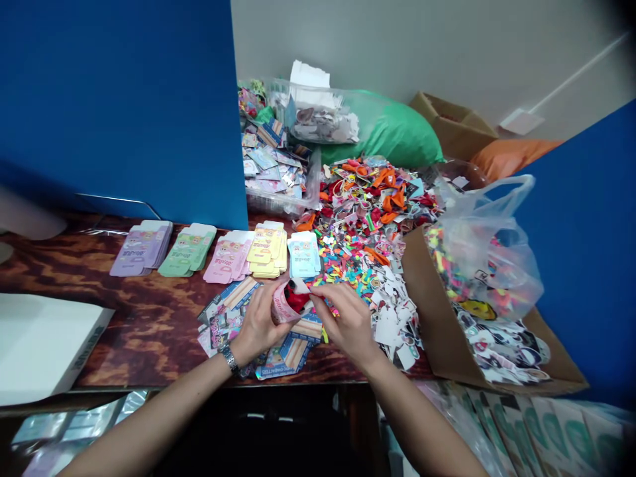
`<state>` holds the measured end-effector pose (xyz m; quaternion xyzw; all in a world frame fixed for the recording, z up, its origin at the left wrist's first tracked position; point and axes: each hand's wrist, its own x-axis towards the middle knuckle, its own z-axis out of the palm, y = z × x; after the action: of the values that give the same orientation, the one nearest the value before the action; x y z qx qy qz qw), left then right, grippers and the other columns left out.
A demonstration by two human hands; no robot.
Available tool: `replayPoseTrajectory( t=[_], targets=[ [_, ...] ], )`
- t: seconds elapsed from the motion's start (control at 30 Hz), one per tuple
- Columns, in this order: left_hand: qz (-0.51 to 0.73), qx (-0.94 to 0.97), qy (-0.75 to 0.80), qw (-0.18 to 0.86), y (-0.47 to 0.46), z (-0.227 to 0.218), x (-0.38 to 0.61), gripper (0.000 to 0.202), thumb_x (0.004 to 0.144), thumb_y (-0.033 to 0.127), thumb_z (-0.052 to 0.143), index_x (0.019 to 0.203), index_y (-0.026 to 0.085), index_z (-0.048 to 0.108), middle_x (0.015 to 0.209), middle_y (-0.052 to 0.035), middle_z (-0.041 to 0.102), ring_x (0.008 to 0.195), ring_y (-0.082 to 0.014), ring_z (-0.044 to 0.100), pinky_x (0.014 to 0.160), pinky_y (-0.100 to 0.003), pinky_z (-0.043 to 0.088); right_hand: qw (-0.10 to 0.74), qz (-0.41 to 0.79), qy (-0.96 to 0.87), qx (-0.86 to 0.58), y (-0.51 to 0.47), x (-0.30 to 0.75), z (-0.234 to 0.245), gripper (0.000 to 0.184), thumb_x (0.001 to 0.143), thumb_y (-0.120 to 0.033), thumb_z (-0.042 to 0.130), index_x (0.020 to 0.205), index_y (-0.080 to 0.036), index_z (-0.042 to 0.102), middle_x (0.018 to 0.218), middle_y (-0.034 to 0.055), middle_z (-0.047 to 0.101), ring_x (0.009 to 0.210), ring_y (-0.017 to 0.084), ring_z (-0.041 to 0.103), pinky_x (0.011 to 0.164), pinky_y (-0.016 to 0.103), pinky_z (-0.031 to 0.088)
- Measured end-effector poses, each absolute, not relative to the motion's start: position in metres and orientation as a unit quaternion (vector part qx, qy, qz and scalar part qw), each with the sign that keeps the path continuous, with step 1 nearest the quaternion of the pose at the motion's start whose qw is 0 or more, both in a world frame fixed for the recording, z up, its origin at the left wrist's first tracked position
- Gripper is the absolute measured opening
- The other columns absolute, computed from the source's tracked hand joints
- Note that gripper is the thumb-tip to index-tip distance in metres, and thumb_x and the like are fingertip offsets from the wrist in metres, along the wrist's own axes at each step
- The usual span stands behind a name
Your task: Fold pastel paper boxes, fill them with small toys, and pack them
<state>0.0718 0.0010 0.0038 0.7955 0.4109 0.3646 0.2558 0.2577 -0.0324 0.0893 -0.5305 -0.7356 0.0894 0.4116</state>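
Observation:
My left hand point(257, 326), with a metal watch on its wrist, is wrapped round a small pink printed paper box point(281, 309). The box's mouth is open and something red point(297, 299) with a black part shows inside. At the box's right edge my right hand point(348, 321) has thumb and finger pinched together; what they grip, perhaps the white flap, cannot be made out. Beneath both hands lie printed cards point(293, 354) and glossy packets point(218, 328). Behind the hands are flat box stacks: purple point(142, 248), green point(187, 250), pink point(228, 257), yellow point(267, 250) and blue point(304, 255).
Loose colourful trinkets point(372, 199) and white stickers point(395, 321) are heaped at the right. A cardboard box point(432, 318) holding a plastic bag point(491, 258) borders them. A clear bin point(283, 204) stands behind, a white box point(44, 344) at left. Blue partitions point(119, 112) rise nearby.

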Motion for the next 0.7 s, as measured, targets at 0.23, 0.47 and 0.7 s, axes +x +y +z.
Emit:
replayPoseTrajectory(
  t=[0.23, 0.47, 0.7],
  targets=[
    [0.37, 0.764, 0.441, 0.294, 0.001, -0.004, 0.075, 0.078, 0.077, 0.046, 0.071, 0.141, 0.021, 0.034, 0.128, -0.0124, 0.055, 0.117, -0.0287, 0.055, 0.098, -0.044, 0.047, 0.417, 0.128, -0.764, -0.477, -0.038, 0.261, 0.114, 0.029, 0.088, -0.01, 0.059, 0.112, -0.026, 0.064, 0.097, 0.0044, 0.071, 0.086, 0.018, 0.066, 0.075, 0.033, 0.055],
    [0.374, 0.746, 0.447, 0.323, 0.001, -0.004, 0.075, 0.077, 0.075, 0.045, 0.073, 0.139, 0.022, 0.037, 0.128, -0.0124, 0.055, 0.117, -0.0284, 0.055, 0.099, -0.045, 0.046, 0.491, 0.172, -0.657, -0.546, -0.041, 0.272, 0.115, 0.02, 0.089, -0.017, 0.06, 0.106, -0.026, 0.066, 0.093, 0.0035, 0.067, 0.079, 0.015, 0.065, 0.069, 0.03, 0.055],
    [0.386, 0.761, 0.422, 0.306, -0.001, 0.001, 0.072, 0.078, 0.076, 0.042, 0.073, 0.14, 0.023, 0.034, 0.131, -0.0123, 0.053, 0.12, -0.0285, 0.053, 0.101, -0.047, 0.045, 0.56, 0.074, -0.584, -0.584, 0.006, 0.307, 0.134, 0.032, 0.093, -0.027, 0.056, 0.125, -0.026, 0.057, 0.106, 0.0069, 0.065, 0.085, 0.017, 0.068, 0.074, 0.034, 0.059]
  ],
)
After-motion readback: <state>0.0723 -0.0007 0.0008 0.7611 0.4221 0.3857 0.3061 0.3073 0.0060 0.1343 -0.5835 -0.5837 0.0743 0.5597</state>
